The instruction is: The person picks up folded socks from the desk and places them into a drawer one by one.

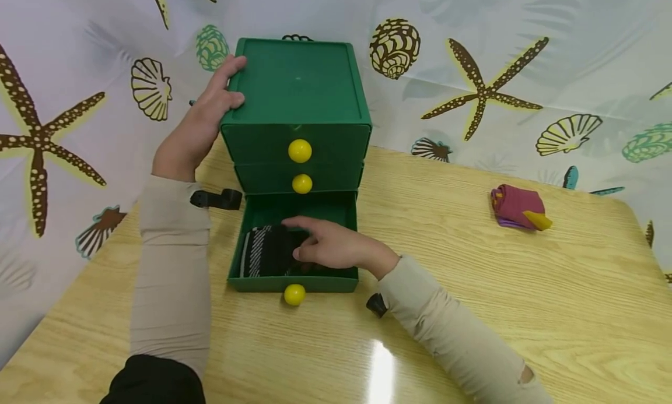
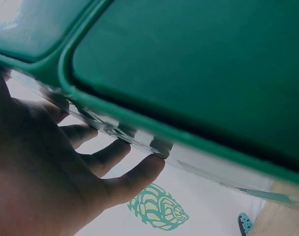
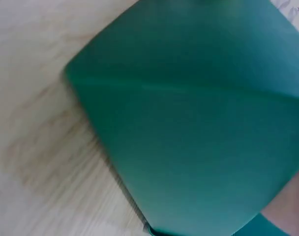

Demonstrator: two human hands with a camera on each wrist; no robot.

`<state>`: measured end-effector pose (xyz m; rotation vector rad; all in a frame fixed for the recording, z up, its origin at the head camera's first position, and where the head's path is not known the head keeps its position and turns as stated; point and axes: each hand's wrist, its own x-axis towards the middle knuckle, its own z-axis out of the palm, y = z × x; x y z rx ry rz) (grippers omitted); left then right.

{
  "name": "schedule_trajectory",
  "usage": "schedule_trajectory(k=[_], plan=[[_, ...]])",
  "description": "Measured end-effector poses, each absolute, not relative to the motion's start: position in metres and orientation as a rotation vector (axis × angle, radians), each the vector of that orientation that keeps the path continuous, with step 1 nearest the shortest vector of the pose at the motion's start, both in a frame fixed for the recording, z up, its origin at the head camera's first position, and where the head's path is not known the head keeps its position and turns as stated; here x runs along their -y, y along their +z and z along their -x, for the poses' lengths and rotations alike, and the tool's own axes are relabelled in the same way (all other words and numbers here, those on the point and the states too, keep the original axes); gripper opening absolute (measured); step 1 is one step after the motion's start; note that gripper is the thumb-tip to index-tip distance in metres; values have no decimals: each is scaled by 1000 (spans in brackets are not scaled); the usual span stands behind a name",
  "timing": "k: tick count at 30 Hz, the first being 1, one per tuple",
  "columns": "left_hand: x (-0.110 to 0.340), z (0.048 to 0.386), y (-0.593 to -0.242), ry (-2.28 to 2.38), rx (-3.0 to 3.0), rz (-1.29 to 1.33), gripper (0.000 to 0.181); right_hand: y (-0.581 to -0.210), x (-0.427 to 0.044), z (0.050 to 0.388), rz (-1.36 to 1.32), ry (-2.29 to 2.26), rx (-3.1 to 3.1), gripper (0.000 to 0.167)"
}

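Observation:
A small green chest of drawers (image 1: 296,83) with round yellow knobs stands against the backdrop, its bottom drawer (image 1: 336,284) pulled out. Inside that drawer, on the left, lies a folded black cloth bundle (image 1: 268,252) with white stripes, perhaps socks. My right hand (image 1: 336,243) reaches into the drawer from the right, index finger extended at the bundle's edge and thumb beside it; the lower fingers are partly hidden. Against the chest's upper left side rests my left hand (image 1: 202,121). In the left wrist view, its spread fingers (image 2: 134,179) lie along the chest's side.
To the right on the wooden table (image 1: 446,246) lies a folded maroon bundle (image 1: 517,206) with yellow and purple parts. A white cloth backdrop (image 1: 399,106) printed with starfish and shells rises behind the chest. The two upper drawers are closed.

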<state>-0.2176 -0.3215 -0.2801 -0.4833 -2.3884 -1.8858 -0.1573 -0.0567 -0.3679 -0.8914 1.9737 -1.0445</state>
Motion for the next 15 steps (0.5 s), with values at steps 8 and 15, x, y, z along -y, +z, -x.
schedule_trajectory(k=[8,15], plan=[[322,217,-279,-1905,2371,516,66,-375,60,155,973,-1176,-2267,39],[325,216,-279,-1900,2383,486,65,-364,39,147,1084,-1555,-2368,27]])
